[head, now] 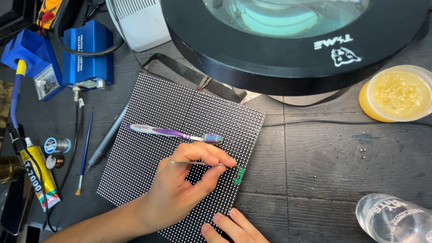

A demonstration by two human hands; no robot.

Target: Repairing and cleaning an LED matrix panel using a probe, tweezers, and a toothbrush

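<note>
A black LED matrix panel (148,148) covered in white dots lies flat on the dark wooden bench. My left hand (180,189) reaches in from the lower left and pinches thin metal tweezers (198,163). Their tips point right, at a small green circuit piece (239,174) on the panel's right edge. Whether the tips grip it, I cannot tell. My right hand (231,229) shows only its fingers at the bottom, resting on the panel's lower corner. A purple toothbrush (171,132) lies across the panel just above my left hand.
A big black magnifier lamp (292,49) overhangs the top. At right are a yellow tub of flux (398,92) and a clear bottle (396,220). At left are a blue soldering station (87,54), solder spool (57,145), glue tube (40,177), thin brush (84,153) and grey pen-shaped tool (105,139).
</note>
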